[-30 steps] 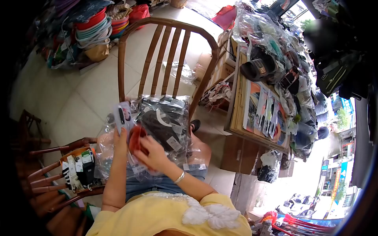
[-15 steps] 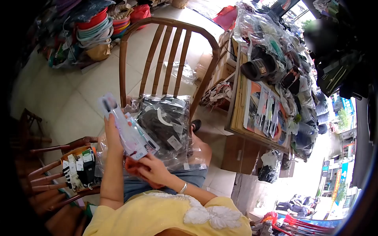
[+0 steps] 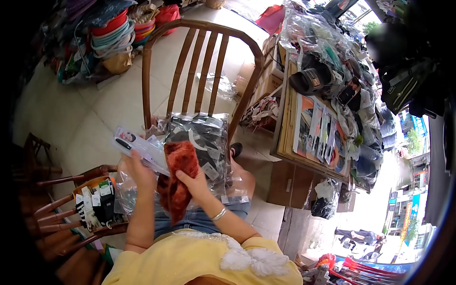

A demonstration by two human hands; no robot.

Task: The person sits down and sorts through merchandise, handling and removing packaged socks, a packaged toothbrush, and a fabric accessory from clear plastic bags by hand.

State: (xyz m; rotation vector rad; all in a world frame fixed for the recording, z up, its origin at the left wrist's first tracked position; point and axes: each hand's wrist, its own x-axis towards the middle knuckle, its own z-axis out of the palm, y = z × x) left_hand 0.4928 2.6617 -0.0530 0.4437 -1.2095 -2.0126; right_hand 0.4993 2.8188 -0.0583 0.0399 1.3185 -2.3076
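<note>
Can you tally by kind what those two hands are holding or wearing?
Red-brown cloth bundle, in the right hand: 1
Clear blister pack, in the left hand: at least 1, exact count unclear
Silver bracelet, right wrist: 1
Total: at least 3

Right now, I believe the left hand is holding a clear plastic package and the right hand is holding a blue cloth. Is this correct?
Not quite: the cloth is rust-red, not blue, as the head view shows. The left hand does hold the clear plastic package, and the right hand the cloth.
</note>
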